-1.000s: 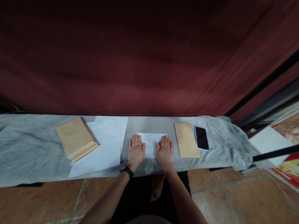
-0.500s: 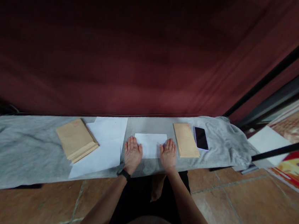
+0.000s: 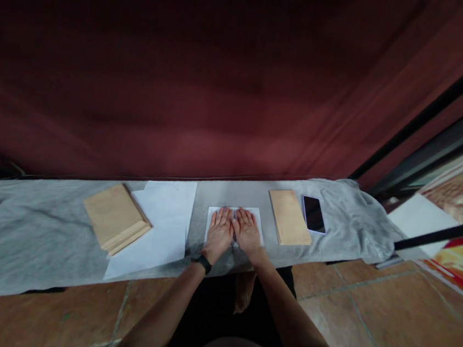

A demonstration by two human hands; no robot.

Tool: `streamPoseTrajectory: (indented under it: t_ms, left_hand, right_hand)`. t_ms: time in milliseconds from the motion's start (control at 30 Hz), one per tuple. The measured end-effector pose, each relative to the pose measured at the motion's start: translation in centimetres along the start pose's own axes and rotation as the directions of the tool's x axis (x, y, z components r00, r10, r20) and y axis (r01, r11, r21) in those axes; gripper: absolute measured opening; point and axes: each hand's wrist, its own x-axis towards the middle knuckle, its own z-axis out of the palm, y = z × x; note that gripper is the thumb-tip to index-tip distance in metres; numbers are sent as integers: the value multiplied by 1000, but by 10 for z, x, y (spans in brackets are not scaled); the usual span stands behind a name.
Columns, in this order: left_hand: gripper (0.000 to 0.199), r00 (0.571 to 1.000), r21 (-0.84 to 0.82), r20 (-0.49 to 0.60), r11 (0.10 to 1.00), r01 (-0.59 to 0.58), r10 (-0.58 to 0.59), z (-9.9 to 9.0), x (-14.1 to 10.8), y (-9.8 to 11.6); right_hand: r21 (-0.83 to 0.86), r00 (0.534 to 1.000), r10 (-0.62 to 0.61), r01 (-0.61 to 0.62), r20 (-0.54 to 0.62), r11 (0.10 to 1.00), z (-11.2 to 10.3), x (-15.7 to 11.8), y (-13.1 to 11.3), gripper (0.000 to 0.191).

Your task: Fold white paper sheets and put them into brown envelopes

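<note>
The left hand (image 3: 219,233) is open, palm down, with its fingers reaching away from the person, and it lies flat on the left part of a folded-size piece of white paper (image 3: 257,214). The right hand (image 3: 247,231) is open too, palm down on the right part of the same paper, its fingers leaning slightly toward the left hand. The two hands are side by side with their thumbs close together; whether the thumbs touch is too small to tell. Neither hand grips anything. The paper lies flat on a grey cloth (image 3: 36,224) in front of the person, and its upper corners show past the fingers. A dark watch (image 3: 204,264) is on the left wrist. To the left, larger white sheets (image 3: 169,216) overlap one another on the cloth, and a stack of brown envelopes (image 3: 117,214) sits at an angle, partly on top of them. To the right of the hands, apart from them, a brown envelope pile (image 3: 290,217) lies slanted, and a phone (image 3: 314,214) with a dark screen and a pale purple edge lies just beside it. A dark red surface (image 3: 221,112) rises behind the cloth, and brown floor tiles (image 3: 357,319) show below.
</note>
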Motion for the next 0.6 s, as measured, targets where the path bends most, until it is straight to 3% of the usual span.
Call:
streamPoseTrajectory:
  t_ms: [267, 600]
  left_hand:
    - [56, 999, 24, 37, 999, -20, 19, 7, 11, -5]
    - [57, 997, 51, 15, 996, 76, -77, 5, 8, -5]
  right_hand:
    - [-35, 999, 41, -40, 34, 999, 1, 8, -2, 49]
    - [-69, 992, 118, -121, -53, 990, 6, 4, 3, 55]
